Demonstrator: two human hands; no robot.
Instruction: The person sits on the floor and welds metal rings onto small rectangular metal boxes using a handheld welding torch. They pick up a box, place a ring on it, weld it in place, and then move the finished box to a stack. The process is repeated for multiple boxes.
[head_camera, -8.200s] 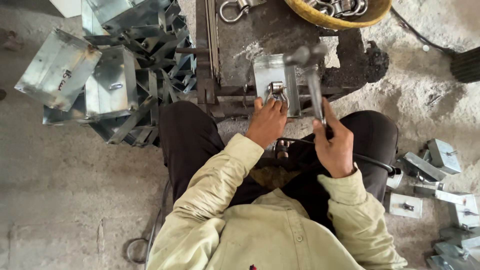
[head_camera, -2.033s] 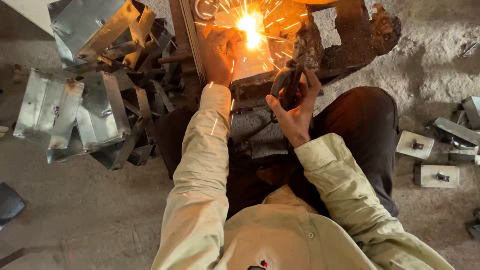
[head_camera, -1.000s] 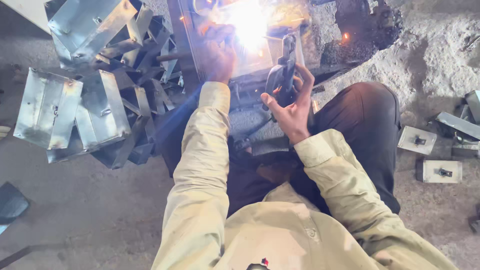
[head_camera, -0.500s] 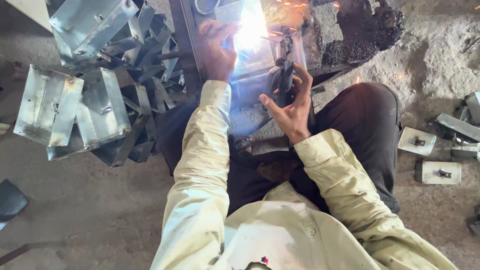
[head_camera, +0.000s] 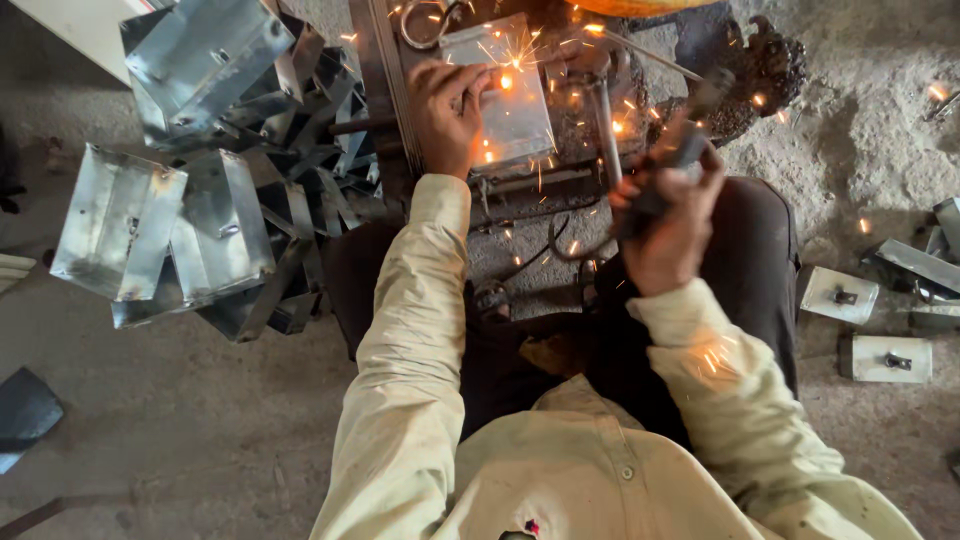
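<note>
My left hand (head_camera: 447, 110) presses on the left edge of a shiny metal plate (head_camera: 505, 100) that lies on a dark work block (head_camera: 560, 160). A small glowing spot sits on the plate by my fingertips, and sparks scatter to the right. My right hand (head_camera: 668, 222) is shut on a dark welding electrode holder (head_camera: 680, 150), lifted up and to the right of the plate. A thin rod (head_camera: 655, 55) sticks out from it toward the upper left. An upright steel pin (head_camera: 603, 120) stands beside the plate.
A heap of folded sheet-metal boxes (head_camera: 190, 200) lies on the floor at the left. Small flat plates with bolts (head_camera: 890, 358) lie at the right. A metal ring (head_camera: 425, 20) rests at the block's top edge. My knees frame the block.
The bright welding arc has gone out, leaving a glowing spot and flying sparks. My right hand has pulled the holder away to the right. The left hand stays on the plate.
</note>
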